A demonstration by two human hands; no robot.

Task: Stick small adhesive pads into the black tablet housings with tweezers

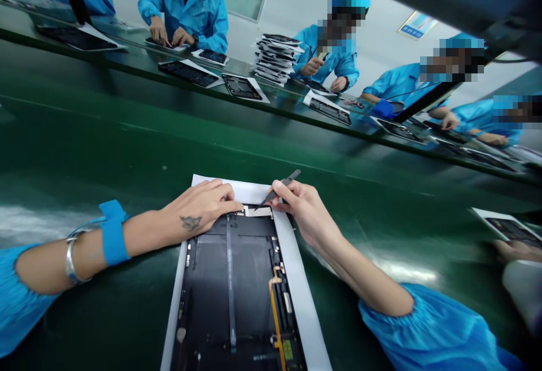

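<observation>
An opened tablet-like device [249, 280] with dark inner parts and an orange flex strip lies on a white sheet [296, 280]. My left hand [207, 207] rests over its upper left corner, fingers bent, the thumb against a small part at the top edge. Between the thumb and fingers of my right hand [302, 207] is a pair of dark tweezers [291, 179], tips down at a white strip [258, 212] along the device's top edge. Whether the tips grip the strip cannot be told. A blue band is round my left wrist.
Across the green conveyor surface [127, 151], several people in blue work at a bench with more devices [245, 87] and a stack of wrapped pieces [277, 59]. At the right edge, another person's hand [519, 251] is at a device on white paper [510, 228].
</observation>
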